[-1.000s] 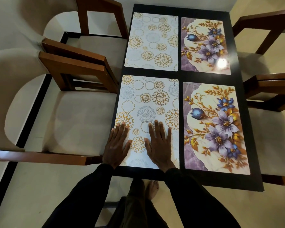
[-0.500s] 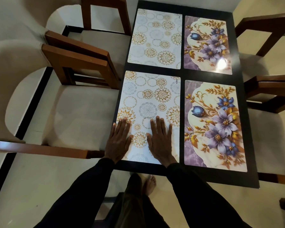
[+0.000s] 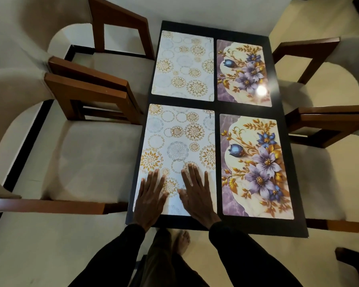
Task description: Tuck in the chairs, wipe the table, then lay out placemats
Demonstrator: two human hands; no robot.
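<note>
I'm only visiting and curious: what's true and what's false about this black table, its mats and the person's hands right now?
1. The far white placemat with gold circles lies untouched on the black table. True.
2. The near purple-flower placemat and the far purple-flower placemat lie on the person's right. True.
3. Both hands press a purple-flower placemat. False: the left hand and right hand lie flat on the near white placemat with gold circles.
4. The right hand holds a wiping cloth. False: its fingers are straight and hold nothing.
</note>
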